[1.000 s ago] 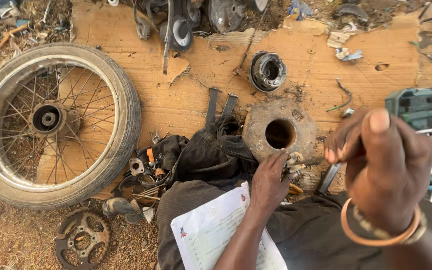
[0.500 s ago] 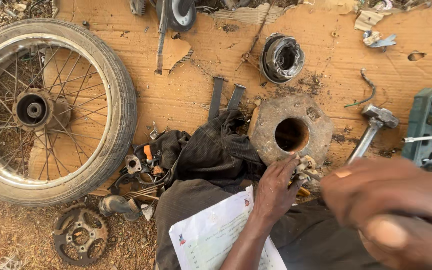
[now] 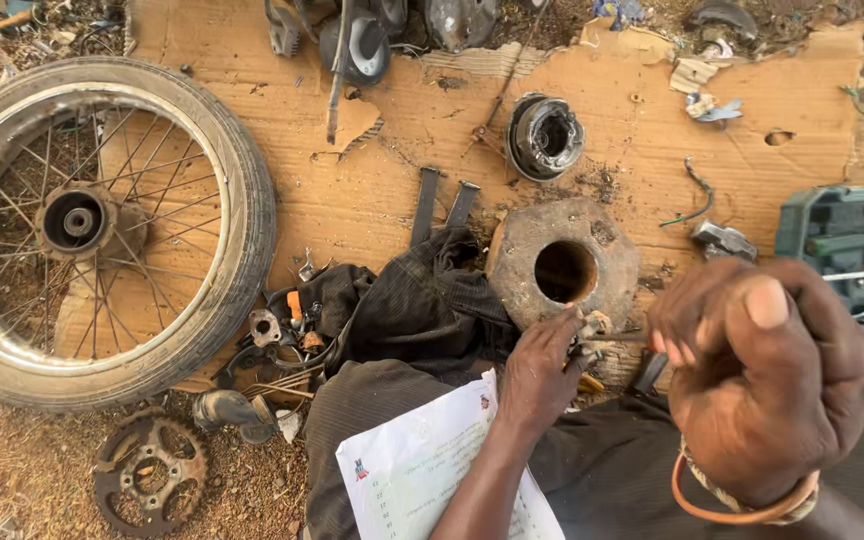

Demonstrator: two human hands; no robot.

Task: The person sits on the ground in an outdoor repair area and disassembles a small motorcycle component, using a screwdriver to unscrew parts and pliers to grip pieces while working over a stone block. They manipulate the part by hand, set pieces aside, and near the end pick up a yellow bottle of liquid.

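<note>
Your left hand (image 3: 540,372) is pinching the small metal part (image 3: 592,326) just below the round block (image 3: 564,262); your right hand (image 3: 767,385) is curling closed beside it, maybe gripping a thin rod.

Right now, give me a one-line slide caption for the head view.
Left hand steadies a small metal part beside a holed round block as the right hand works it.
</note>
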